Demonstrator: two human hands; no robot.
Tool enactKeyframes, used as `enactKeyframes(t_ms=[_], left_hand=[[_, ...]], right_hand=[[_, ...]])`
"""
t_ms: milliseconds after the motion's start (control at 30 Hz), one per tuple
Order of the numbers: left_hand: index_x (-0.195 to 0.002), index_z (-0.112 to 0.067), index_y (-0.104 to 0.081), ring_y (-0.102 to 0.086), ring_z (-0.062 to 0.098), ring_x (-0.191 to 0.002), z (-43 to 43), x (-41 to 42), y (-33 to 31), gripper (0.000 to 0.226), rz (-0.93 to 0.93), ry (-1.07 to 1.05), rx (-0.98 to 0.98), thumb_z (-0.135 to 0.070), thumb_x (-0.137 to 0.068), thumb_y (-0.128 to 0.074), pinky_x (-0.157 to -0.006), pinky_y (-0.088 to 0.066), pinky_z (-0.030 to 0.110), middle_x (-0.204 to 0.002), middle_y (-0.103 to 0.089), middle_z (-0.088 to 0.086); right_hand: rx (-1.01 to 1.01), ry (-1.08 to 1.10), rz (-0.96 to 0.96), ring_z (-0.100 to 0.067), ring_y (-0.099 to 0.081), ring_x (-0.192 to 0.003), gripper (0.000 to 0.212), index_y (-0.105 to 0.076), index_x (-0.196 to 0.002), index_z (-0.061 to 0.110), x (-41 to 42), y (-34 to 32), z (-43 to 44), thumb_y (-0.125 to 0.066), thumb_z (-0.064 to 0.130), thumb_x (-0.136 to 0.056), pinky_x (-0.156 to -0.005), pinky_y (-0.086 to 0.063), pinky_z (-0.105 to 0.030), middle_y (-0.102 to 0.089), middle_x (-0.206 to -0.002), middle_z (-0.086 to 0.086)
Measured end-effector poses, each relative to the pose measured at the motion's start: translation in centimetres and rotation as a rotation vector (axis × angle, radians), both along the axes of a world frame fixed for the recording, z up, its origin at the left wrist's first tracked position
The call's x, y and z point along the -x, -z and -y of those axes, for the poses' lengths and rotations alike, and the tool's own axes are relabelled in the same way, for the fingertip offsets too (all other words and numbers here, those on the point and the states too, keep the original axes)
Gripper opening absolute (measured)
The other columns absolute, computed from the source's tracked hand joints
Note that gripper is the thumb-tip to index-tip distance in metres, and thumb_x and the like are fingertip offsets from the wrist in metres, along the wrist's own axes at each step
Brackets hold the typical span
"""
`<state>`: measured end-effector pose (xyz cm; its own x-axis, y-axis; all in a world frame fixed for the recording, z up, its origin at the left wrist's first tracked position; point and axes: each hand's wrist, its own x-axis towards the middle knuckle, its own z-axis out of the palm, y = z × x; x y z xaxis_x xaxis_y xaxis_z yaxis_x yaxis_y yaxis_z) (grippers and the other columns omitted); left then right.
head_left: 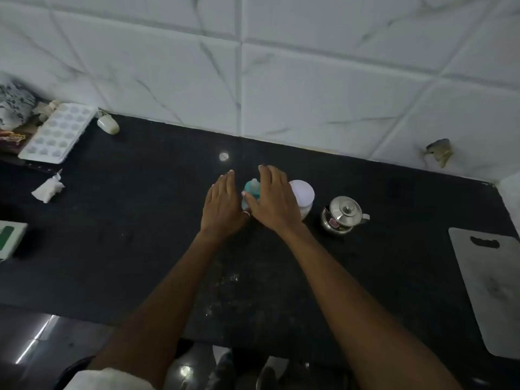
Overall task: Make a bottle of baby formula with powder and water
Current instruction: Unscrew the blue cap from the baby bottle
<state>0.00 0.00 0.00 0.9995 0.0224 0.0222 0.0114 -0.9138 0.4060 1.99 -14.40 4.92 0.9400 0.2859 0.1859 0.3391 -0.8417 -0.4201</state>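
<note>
Head view: a baby bottle (251,190) with a teal collar stands upright on the black counter (140,220) between the flat, open-fingered left hand (222,205) and right hand (274,199), both pressed against its sides. A white-lidded jar (304,192) and steel kettle (343,215) stand just to the right.
</note>
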Motion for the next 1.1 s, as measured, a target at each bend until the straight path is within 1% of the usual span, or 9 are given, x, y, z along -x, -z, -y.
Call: enactKeyframes(t_ms=[100,233,400,500,700,833,967,1033,1100], left_hand=[[-0.161,-0.004,-0.011,-0.020,0.029,-0.157,-0.4,-1.2,0.8,0.107,-0.044,0.021,0.099,-0.042,-0.086,-0.076,-0.125,-0.021,0.043,-0.169,-0.021,0.016],[-0.159,-0.012,-0.022,-0.039,0.026,-0.148,-0.3,-2.4,1.7,0.100,-0.068,0.051,0.254,-0.045,-0.084,-0.078,-0.114,-0.040,0.048,-0.163,-0.035,0.011],[-0.133,-0.018,-0.054,-0.064,0.015,-0.107,-0.1,-2.9,2.9,0.048,-0.003,0.108,0.449,-0.032,-0.091,-0.072,-0.092,-0.057,0.046,-0.127,-0.064,0.000],[-0.122,-0.012,-0.061,-0.067,0.014,-0.095,0.2,-2.9,3.1,0.035,0.056,0.098,0.529,-0.021,-0.092,-0.074,-0.084,-0.059,0.043,-0.111,-0.069,0.001],[-0.118,-0.002,-0.063,-0.070,0.020,-0.088,0.3,-2.8,3.3,0.031,0.088,0.096,0.592,-0.011,-0.090,-0.075,-0.078,-0.060,0.045,-0.102,-0.072,0.008],[-0.118,-0.003,-0.064,-0.070,0.021,-0.089,0.1,-2.8,3.6,0.038,0.068,0.089,0.610,-0.006,-0.083,-0.079,-0.077,-0.059,0.044,-0.102,-0.072,0.006],[-0.114,-0.005,-0.064,-0.069,0.021,-0.087,0.1,-3.0,4.1,0.040,0.052,0.071,0.599,-0.004,-0.078,-0.082,-0.075,-0.059,0.043,-0.101,-0.072,0.006],[-0.120,-0.006,-0.063,-0.071,0.019,-0.092,0.1,-3.0,4.2,0.047,0.055,0.071,0.611,-0.007,-0.077,-0.084,-0.079,-0.060,0.038,-0.106,-0.073,0.005],[-0.125,-0.009,-0.062,-0.071,0.016,-0.096,0.1,-3.0,4.3,0.052,0.066,0.073,0.619,-0.011,-0.079,-0.085,-0.081,-0.059,0.032,-0.110,-0.073,0.003]], right_hand=[[0.024,0.008,-0.083,-0.029,-0.050,-0.130,0.071,-0.044,-0.144,0.006,-1.1,0.4,-1.0,-0.074,0.042,-0.090,-0.101,-0.049,-0.037,-0.052,-0.144,-0.014],[0.055,0.061,-0.152,-0.028,-0.050,-0.127,0.073,-0.041,-0.146,0.008,-1.4,1.4,-1.5,-0.075,0.039,-0.089,-0.094,-0.049,-0.035,-0.052,-0.141,-0.013],[0.060,0.129,-0.129,-0.024,-0.058,-0.112,0.050,-0.055,-0.128,0.010,-1.2,2.3,-1.9,-0.073,0.037,-0.090,-0.086,-0.046,-0.030,-0.059,-0.125,-0.011],[0.053,0.149,-0.141,-0.023,-0.058,-0.108,0.046,-0.058,-0.125,0.010,-1.4,2.4,-2.0,-0.074,0.037,-0.090,-0.082,-0.041,-0.026,-0.060,-0.122,-0.010],[0.012,0.150,-0.208,-0.020,-0.057,-0.110,0.046,-0.061,-0.124,0.012,-2.1,2.0,-2.0,-0.078,0.032,-0.087,-0.081,-0.039,-0.022,-0.060,-0.123,-0.006],[-0.041,0.073,-0.313,-0.021,-0.059,-0.110,0.044,-0.067,-0.121,0.013,-2.9,0.9,-1.6,-0.083,0.020,-0.081,-0.084,-0.048,-0.027,-0.063,-0.121,-0.006],[-0.010,-0.057,-0.448,-0.025,-0.061,-0.121,0.050,-0.065,-0.130,0.011,-4.0,-1.1,-1.0,-0.080,0.006,-0.082,-0.102,-0.051,-0.037,-0.065,-0.131,-0.009],[0.030,-0.090,-0.492,-0.025,-0.055,-0.132,0.058,-0.058,-0.140,0.012,-4.1,-1.9,-1.0,-0.077,0.006,-0.086,-0.111,-0.045,-0.038,-0.060,-0.142,-0.010],[0.104,-0.076,-0.487,-0.026,-0.052,-0.135,0.067,-0.051,-0.146,0.013,-4.2,-2.4,-1.3,-0.079,0.012,-0.086,-0.111,-0.045,-0.037,-0.055,-0.147,-0.010]])
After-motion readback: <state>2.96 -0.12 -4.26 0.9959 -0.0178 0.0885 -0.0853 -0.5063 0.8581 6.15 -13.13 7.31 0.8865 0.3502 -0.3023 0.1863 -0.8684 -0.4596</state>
